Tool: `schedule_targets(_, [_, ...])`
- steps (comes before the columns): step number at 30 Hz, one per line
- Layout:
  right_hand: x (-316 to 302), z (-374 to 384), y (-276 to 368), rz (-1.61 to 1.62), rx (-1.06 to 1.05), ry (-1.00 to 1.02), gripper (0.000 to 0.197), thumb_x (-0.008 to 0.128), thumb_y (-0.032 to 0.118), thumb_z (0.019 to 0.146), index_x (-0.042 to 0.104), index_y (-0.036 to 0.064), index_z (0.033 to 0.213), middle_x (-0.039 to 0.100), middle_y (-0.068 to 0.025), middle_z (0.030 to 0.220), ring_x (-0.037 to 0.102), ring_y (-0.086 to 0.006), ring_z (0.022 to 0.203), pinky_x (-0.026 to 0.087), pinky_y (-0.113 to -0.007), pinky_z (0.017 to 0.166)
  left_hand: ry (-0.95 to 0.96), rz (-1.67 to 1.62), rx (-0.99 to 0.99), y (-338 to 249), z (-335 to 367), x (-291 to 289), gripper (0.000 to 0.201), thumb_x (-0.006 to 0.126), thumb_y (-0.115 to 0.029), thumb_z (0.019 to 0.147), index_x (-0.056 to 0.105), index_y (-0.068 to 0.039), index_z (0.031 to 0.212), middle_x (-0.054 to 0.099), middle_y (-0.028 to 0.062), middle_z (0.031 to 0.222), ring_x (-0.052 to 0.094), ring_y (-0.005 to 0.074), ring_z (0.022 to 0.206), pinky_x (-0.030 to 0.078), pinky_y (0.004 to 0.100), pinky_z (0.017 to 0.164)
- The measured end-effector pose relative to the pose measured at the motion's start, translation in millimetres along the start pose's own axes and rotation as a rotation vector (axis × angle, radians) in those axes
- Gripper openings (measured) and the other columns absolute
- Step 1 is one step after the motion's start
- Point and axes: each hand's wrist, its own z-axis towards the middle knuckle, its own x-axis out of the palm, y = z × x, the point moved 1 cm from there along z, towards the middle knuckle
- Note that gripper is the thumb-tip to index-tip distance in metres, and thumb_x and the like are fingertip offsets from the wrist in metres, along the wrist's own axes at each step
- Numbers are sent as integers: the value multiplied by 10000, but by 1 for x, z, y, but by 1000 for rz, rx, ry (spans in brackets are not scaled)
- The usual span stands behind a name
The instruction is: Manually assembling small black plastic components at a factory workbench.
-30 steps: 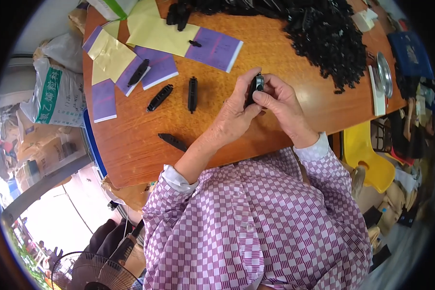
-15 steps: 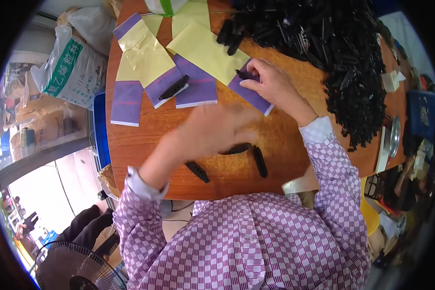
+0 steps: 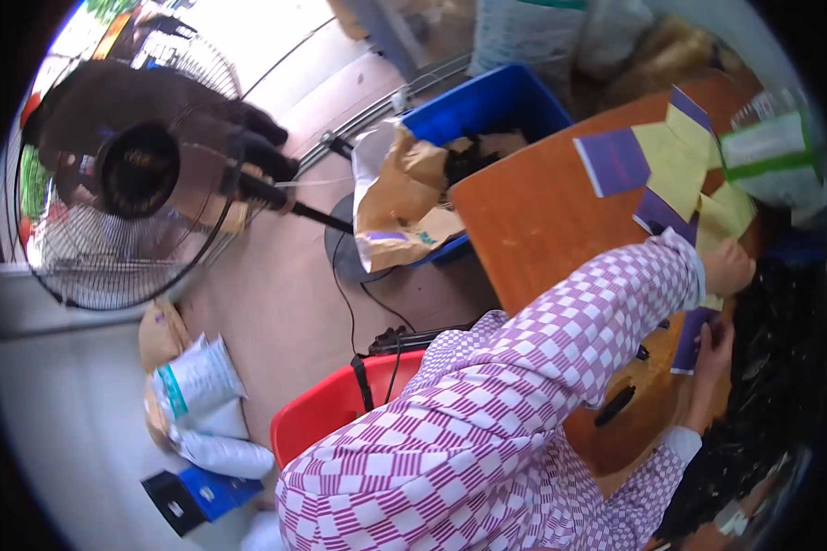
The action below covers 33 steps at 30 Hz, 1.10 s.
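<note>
My left hand (image 3: 729, 268) is at the right of the view, over yellow paper with purple bands (image 3: 675, 165). Its fingers curl away from me, and what they may hold is hidden. Nearer to me, my right hand (image 3: 713, 358) rests by a purple-ended sheet (image 3: 691, 342), its fingers bent together at the sheet's edge. Whatever sits between those fingers cannot be made out. A black plastic piece (image 3: 615, 406) lies on the wooden table (image 3: 533, 216), and another small dark piece (image 3: 642, 353) is partly behind my left sleeve.
A large heap of black pieces (image 3: 776, 367) covers the table's right side. A white bag with a green band (image 3: 776, 161) stands at the far end. Beside the table are a blue bin (image 3: 487, 106), a brown paper sack (image 3: 404, 184), a standing fan (image 3: 138, 170) and a red chair (image 3: 312, 413).
The view has swung to the left, so the table now sits at the right with the fan and floor in sight. My left hand has moved to the papers, close to my right hand.
</note>
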Motion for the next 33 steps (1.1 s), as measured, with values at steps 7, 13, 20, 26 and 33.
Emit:
schedule_targets(7, [1, -15, 34, 360, 237, 0, 235, 591, 40, 850, 518, 44, 1073, 514, -5, 721, 487, -65, 602, 398, -204, 540, 178, -446, -263, 26, -7, -97, 272, 625, -108, 675, 550, -12, 918, 627, 151, 805, 618, 343, 763, 451, 413, 705])
schedule_targets(13, [1, 10, 78, 646, 181, 92, 163, 623, 96, 852, 518, 116, 976, 588, -7, 788, 548, -96, 643, 433, -217, 561, 182, -1259, -829, 55, -38, -162, 176, 680, -110, 684, 599, 31, 752, 624, 164, 771, 648, 263, 694, 534, 407, 571])
schedule_targets(20, [27, 16, 158, 590, 108, 82, 145, 624, 140, 863, 513, 131, 956, 643, -23, 927, 613, -110, 732, 434, -198, 553, 104, -1887, -1098, 59, -110, -227, 112, 612, -99, 787, 522, -43, 825, 479, 54, 619, 513, 192, 507, 482, 348, 452])
schedule_targets(26, [29, 12, 200, 559, 0, 157, 113, 600, 141, 878, 515, 130, 951, 645, -30, 942, 636, -109, 734, 449, -177, 522, -72, -1915, -1062, 52, -129, -246, 192, 667, -138, 776, 502, -88, 859, 465, 10, 613, 486, 131, 498, 434, 276, 425])
schedule_targets(33, [30, 2, 229, 542, -64, 225, 100, 592, 114, 877, 512, 132, 935, 644, -25, 916, 628, -100, 714, 445, -172, 514, -133, -2014, -970, 46, -131, -252, 191, 646, -145, 808, 460, -108, 828, 453, -4, 597, 448, 105, 466, 405, 266, 406])
